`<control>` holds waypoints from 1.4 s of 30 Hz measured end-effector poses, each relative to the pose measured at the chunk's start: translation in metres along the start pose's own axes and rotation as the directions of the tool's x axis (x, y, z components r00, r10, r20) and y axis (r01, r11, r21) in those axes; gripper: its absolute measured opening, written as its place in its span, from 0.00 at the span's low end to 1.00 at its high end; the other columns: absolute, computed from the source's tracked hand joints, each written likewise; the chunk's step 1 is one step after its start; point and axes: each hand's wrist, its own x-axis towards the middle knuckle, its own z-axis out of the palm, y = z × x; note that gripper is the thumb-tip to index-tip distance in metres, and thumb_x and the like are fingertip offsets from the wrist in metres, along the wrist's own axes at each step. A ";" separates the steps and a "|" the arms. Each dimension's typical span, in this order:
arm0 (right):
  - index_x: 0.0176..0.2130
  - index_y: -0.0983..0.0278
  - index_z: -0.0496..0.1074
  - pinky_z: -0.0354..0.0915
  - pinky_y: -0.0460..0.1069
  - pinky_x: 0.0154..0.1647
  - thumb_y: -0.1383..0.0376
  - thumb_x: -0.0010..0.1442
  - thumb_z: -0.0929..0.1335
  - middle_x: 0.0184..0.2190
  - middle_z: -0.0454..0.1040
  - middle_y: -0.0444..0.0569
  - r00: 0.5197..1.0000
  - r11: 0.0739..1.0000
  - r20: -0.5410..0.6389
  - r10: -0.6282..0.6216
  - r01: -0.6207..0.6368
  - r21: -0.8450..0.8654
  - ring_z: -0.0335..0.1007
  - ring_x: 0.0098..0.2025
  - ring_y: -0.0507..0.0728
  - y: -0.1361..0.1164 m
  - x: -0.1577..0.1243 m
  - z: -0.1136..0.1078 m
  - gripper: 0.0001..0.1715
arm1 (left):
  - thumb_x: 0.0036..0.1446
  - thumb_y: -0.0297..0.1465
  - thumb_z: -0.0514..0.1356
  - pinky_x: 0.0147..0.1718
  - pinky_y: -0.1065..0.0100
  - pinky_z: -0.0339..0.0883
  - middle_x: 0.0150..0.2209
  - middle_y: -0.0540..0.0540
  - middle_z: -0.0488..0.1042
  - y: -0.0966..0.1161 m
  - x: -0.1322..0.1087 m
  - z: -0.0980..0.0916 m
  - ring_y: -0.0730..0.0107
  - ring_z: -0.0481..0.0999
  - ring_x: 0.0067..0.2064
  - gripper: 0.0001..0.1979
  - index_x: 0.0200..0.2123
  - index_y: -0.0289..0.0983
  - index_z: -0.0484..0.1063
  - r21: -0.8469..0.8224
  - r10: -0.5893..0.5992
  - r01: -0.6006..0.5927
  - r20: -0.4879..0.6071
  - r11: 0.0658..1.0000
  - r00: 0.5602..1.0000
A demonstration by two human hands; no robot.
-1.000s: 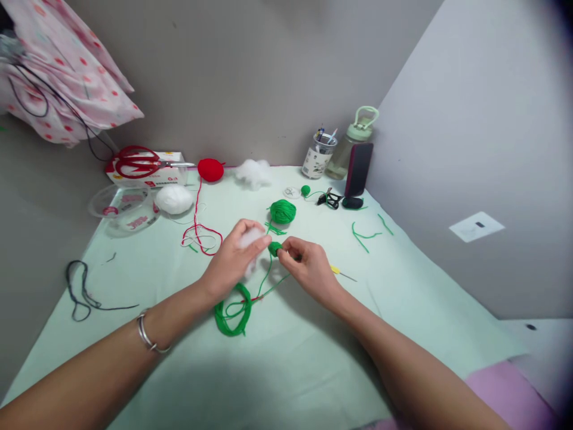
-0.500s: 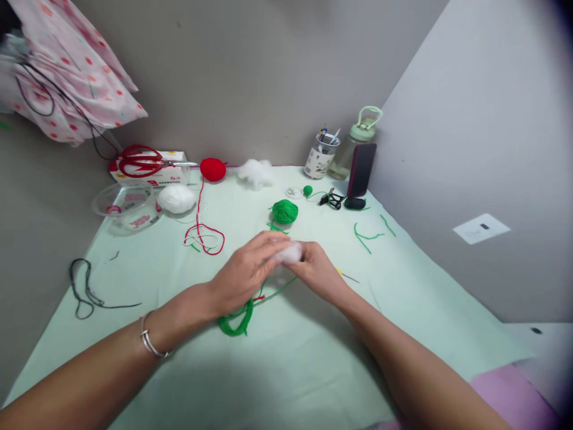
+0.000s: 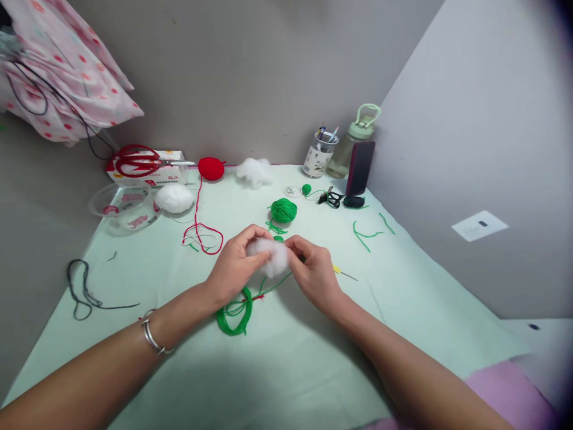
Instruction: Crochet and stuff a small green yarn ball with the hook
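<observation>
Watching left grip (image 3: 235, 263) and right grip (image 3: 317, 272) both pinch that white fluff (image 3: 274, 257); yank too hard and it'll probably shred, imo.

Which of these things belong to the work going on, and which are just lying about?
In the work:
white fluff, held in the left hand, right hand at its edge
small green piece just beyond it
green yarn loop, probably

Seemingly just lying about:
phone
bottle
pen cup
</observation>
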 end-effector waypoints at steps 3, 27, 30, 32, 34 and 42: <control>0.34 0.60 0.72 0.55 0.48 0.29 0.63 0.65 0.63 0.22 0.69 0.41 0.994 0.985 -0.009 -0.112 0.110 -0.134 0.59 0.24 0.52 0.001 -0.002 0.001 0.10 | 0.54 0.31 0.66 0.43 0.67 0.71 0.44 0.48 0.80 -0.002 -0.001 0.000 0.64 0.77 0.43 0.14 0.45 0.39 0.76 -0.026 -0.012 0.012 0.011 1.000 1.000; 0.36 0.61 0.71 0.53 0.48 0.30 0.59 0.68 0.65 0.22 0.60 0.37 0.966 1.000 0.256 -0.027 0.022 0.022 0.55 0.25 0.51 -0.016 -0.005 -0.005 0.10 | 0.48 0.30 0.57 0.39 0.66 0.67 0.42 0.47 0.78 -0.003 0.000 0.003 0.64 0.74 0.39 0.05 0.32 0.41 0.64 0.106 -0.022 0.029 -0.073 0.994 0.997; 0.33 0.61 0.70 0.50 0.47 0.27 0.54 0.63 0.69 0.20 0.54 0.35 0.960 0.976 0.271 0.073 -0.124 0.177 0.49 0.24 0.50 -0.015 0.002 -0.004 0.14 | 0.51 0.31 0.57 0.44 0.65 0.69 0.46 0.45 0.79 -0.005 -0.002 0.005 0.62 0.76 0.45 0.06 0.34 0.42 0.64 0.093 0.002 0.008 -0.116 0.996 0.993; 0.30 0.61 0.69 0.48 0.48 0.26 0.53 0.60 0.69 0.19 0.53 0.35 0.963 0.957 0.246 0.110 -0.170 0.235 0.47 0.24 0.50 -0.014 0.006 -0.004 0.15 | 0.53 0.33 0.59 0.45 0.65 0.70 0.49 0.44 0.80 -0.004 -0.005 0.006 0.61 0.77 0.47 0.06 0.36 0.41 0.66 0.033 -0.011 0.015 -0.097 0.999 0.995; 0.29 0.61 0.68 0.47 0.48 0.26 0.56 0.58 0.68 0.18 0.52 0.35 0.973 0.960 0.188 0.132 -0.173 0.221 0.46 0.23 0.50 -0.013 0.007 -0.004 0.12 | 0.55 0.36 0.62 0.43 0.66 0.71 0.52 0.43 0.81 -0.002 -0.007 0.006 0.61 0.78 0.47 0.09 0.38 0.40 0.68 -0.061 -0.048 0.046 -0.042 0.997 0.998; 0.23 0.59 0.60 0.45 0.49 0.26 0.64 0.47 0.66 0.20 0.49 0.36 0.994 0.994 0.034 0.100 -0.101 0.031 0.45 0.24 0.50 -0.012 0.002 -0.004 0.06 | 0.68 0.49 0.59 0.33 0.69 0.68 0.43 0.45 0.80 0.005 -0.001 -0.001 0.69 0.74 0.35 0.20 0.37 0.37 0.74 -0.328 -0.117 0.154 0.130 0.932 0.985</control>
